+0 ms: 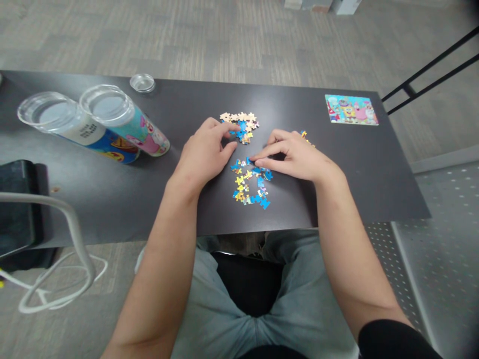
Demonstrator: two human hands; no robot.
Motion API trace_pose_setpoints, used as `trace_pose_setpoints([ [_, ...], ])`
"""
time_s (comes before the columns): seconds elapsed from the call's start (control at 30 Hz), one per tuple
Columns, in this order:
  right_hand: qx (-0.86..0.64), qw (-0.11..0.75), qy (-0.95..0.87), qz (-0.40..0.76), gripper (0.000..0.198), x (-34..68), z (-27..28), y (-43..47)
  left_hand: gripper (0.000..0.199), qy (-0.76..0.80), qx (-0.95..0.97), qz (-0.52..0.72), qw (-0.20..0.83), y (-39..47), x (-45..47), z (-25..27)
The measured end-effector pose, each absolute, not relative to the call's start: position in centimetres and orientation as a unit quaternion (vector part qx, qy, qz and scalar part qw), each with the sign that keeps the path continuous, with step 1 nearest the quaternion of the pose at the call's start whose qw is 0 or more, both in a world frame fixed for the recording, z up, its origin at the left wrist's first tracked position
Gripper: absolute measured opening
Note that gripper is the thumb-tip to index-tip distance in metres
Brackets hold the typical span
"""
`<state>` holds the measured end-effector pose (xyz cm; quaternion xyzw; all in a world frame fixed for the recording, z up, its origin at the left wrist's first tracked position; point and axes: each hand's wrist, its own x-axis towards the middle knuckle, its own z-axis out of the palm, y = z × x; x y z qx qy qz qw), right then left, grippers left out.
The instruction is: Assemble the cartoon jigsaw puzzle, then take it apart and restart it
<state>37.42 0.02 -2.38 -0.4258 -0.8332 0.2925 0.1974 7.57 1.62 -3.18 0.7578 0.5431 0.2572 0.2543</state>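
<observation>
My left hand [207,149] rests at the left side of a small heap of jigsaw pieces [245,135], some face up and several showing their plain tan backs. Its index finger reaches onto the heap, and the thumb is held apart from it. Closer to me lies a second group of loose blue and yellow jigsaw pieces [240,187]. At the top of that group, the fingertips of my right hand [294,155] are pinched at a blue puzzle piece [248,160]. More yellow pieces [306,137] show partly behind the right hand.
A SpongeBob picture card [352,109] lies at the far right of the dark table [359,174]. Two printed canisters [145,132] with clear rims lean on the left, near a round clear lid [142,83]. A black object [17,204] and white cable [80,249] are at far left.
</observation>
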Motion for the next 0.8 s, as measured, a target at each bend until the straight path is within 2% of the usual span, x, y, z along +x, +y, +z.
trace_pose_setpoints([
  [0.13, -0.384, 0.192, -0.835, 0.345, 0.036, 36.6, -2.0, 0.0, 0.037, 0.548, 0.77, 0.236, 0.226, 1.4, 8.6, -3.0],
  [0.2, -0.398, 0.204, -0.827, 0.341, 0.038, 36.4, -2.2, 0.2, 0.03, 0.551, 0.77, 0.236, 0.217, 1.3, 9.0, -2.8],
  [0.33, -0.458, 0.244, -0.806, 0.286, 0.032, 36.6, -3.0, 0.7, 0.013, 0.554, 0.768, 0.238, 0.217, 1.4, 9.4, -2.7],
  [0.53, -0.473, 0.265, -0.805, 0.24, 0.022, 36.7, -3.7, 1.0, 0.009, 0.527, 0.77, 0.255, 0.255, 1.5, 9.3, -2.7],
  [0.8, -0.503, 0.274, -0.779, 0.256, 0.029, 35.8, -3.3, 0.7, 0.014, 0.473, 0.77, 0.295, 0.312, 1.3, 9.3, -2.2],
])
